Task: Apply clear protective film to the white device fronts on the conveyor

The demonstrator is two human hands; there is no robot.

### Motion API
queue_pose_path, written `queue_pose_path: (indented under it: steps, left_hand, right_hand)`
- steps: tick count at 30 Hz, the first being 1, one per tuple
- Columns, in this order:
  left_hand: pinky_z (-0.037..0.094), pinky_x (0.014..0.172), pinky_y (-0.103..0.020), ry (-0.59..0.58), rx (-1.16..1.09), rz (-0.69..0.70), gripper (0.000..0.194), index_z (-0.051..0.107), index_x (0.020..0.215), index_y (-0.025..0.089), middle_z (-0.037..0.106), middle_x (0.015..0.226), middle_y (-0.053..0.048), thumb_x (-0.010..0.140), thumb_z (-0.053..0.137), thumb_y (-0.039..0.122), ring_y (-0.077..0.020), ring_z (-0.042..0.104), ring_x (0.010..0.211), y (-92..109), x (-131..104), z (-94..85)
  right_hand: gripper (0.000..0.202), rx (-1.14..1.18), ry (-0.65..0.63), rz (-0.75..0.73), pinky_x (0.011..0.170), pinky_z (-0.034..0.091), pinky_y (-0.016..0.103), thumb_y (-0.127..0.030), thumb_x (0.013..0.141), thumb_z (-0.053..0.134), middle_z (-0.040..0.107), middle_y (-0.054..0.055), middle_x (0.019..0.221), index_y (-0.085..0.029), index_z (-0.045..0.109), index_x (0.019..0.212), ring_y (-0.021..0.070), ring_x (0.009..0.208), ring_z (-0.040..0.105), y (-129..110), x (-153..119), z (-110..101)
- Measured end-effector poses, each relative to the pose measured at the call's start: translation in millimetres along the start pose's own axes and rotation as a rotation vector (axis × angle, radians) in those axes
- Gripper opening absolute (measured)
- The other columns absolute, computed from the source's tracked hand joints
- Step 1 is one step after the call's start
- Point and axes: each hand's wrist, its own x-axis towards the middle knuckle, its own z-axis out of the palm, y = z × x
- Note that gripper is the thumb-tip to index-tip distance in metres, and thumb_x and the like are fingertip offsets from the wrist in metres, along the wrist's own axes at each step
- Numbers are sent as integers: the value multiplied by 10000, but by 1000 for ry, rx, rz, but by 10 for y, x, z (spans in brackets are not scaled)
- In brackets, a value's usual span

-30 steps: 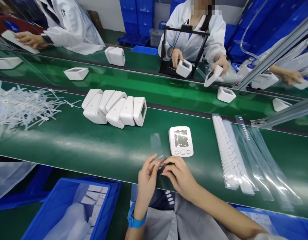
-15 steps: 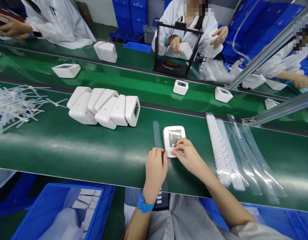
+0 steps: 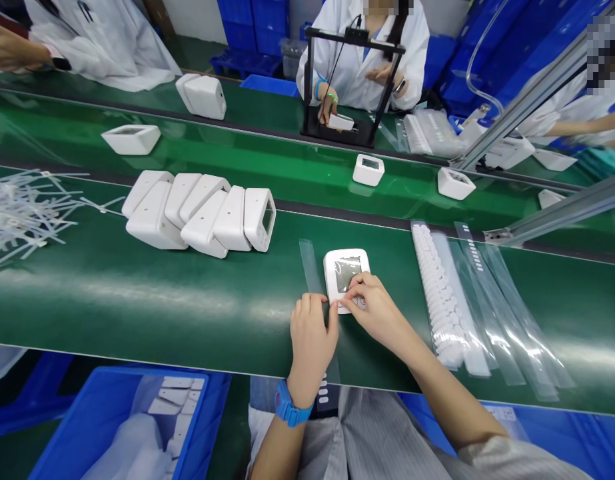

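Note:
A white device with a grey display (image 3: pixel 346 272) lies face up on the green work surface before me. My right hand (image 3: pixel 376 308) reaches over its lower right part, thumb and index finger pinched together against the button area. What they pinch, if anything, is too small to make out. My left hand (image 3: pixel 312 339) rests at the device's lower left, its thumb apart from the fingers and touching the corner. A clear plastic strip (image 3: pixel 310 263) runs along the surface beneath my left hand, and its lower end with white labels hangs over the front edge.
Several white devices (image 3: pixel 200 217) lean in a row at left, beside a pile of white strips (image 3: pixel 24 217). Label strips (image 3: pixel 440 300) lie at right. Devices (image 3: pixel 368 171) sit on the belt behind. A co-worker (image 3: pixel 364 60) works opposite. A blue bin (image 3: pixel 72 427) stands below.
My hands stay at the device with only slight finger shifts. On the belt, the devices at right have moved a little rightward. The co-worker opposite has lowered a white device into the black frame.

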Motion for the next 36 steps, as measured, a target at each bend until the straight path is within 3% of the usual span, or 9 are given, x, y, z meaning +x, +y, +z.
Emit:
queue_pose_path:
  steps: [10,17,25,36]
  left_hand:
    - [442,724,-349,14,65,-30,85,536,918,195,599,896,-45,962,514,264,-234,573,842,38,0,16]
    - [438,736,-354,10,61,-23,89,537,924,193,596,890,-44,966,510,266,-239,576,851,29,-6,22]
    - [434,730,-350,6,62,-26,94,533,929,196,601,892,-45,968,507,278,-240,581,853,24,-9,25]
    - [439,722,-351,5,57,-28,92,533,912,195,598,884,-44,959,523,274,-239,580,845,23,-2,26]
  right_hand:
    - [150,19,-23,46,901,472,407,-143,860,619,586,64,991,-194,649,723,236,1009,558,-38,-9,-17]
    - [129,137,14,48,757,501,364,-193,864,604,570,55,963,-193,654,746,195,856,596,40,-18,-38]
    - [125,121,20,11,828,491,400,-193,879,602,579,66,992,-203,660,769,231,977,571,70,-61,12]
    - [136,83,13,-4,847,487,406,-170,888,600,578,64,996,-199,634,759,234,989,562,59,-64,4]
